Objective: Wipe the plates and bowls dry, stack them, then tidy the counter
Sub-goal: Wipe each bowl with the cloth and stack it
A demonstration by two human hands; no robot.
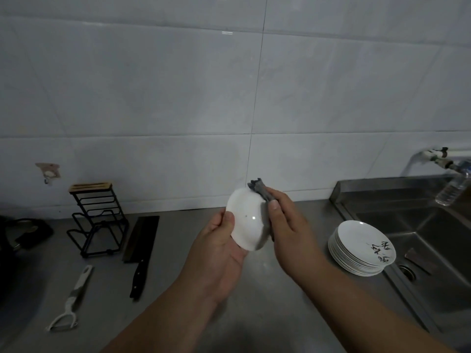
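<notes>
I hold a small white bowl (248, 220) above the steel counter (178, 263), tilted so its outer side faces me. My left hand (219, 253) grips it from below, thumb on the near wall. My right hand (288, 225) presses a dark grey cloth (260, 189) against the bowl's right rim, fingers curled round the cloth. A stack of several white plates (362, 248), the top one with black brush writing, sits on the counter to the right, by the sink edge.
A steel sink (428, 240) with a tap (433, 156) and a clear plastic bottle (453, 187) lies at the right. On the left stand a black wire rack (96, 220), a cleaver (140, 250), a white peeler (71, 301) and a dark stove (15, 240).
</notes>
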